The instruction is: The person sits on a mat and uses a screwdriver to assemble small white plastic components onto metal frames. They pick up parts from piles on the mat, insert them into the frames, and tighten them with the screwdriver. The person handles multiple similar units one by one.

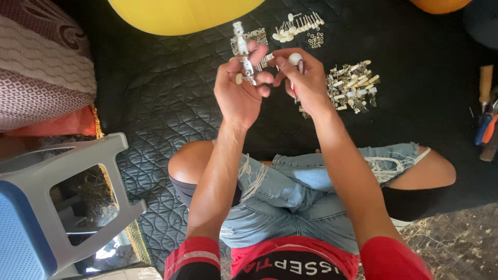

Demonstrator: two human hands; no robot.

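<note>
Mid-assembly: fitting a white-knobbed metal peg (294, 60) into a long silver metal strip with cream buttons along it (243, 49), looks like a guitar tuner plate. Both parts held up over the black quilted mat (155, 98), upper centre of frame, just below the yellow rounded body (181, 14) at the top edge.

Left hand (238, 93): clenched round the strip's lower half, thumb and forefinger pinching it upright, top end poking clear above the fingers. Wrist cocked back, forearm rising from the lap.

Right hand (306, 78): fingertips pinched on the peg's white knob, shaft aimed left toward the strip. Possibly a small red-handled tool tucked in the same palm; too blurred to call. Forearm runs in from lower right, elbow over the torn blue denim shorts (290, 192).

Judged next move: line the peg shaft up with a hole in the strip, push or turn it home. Calls for a steady left-hand grip and fine right-hand rotation; parts small, easy to drop into the mat's folds.

Stock nearby on the mat: pile of brass-and-cream tuner parts (353, 85) right of the hands, row of white-knobbed pegs (298, 27) and small washers (315, 40) above. Grey plastic stool (67, 202) lower left; hand tools (486, 114) at the right edge.
</note>
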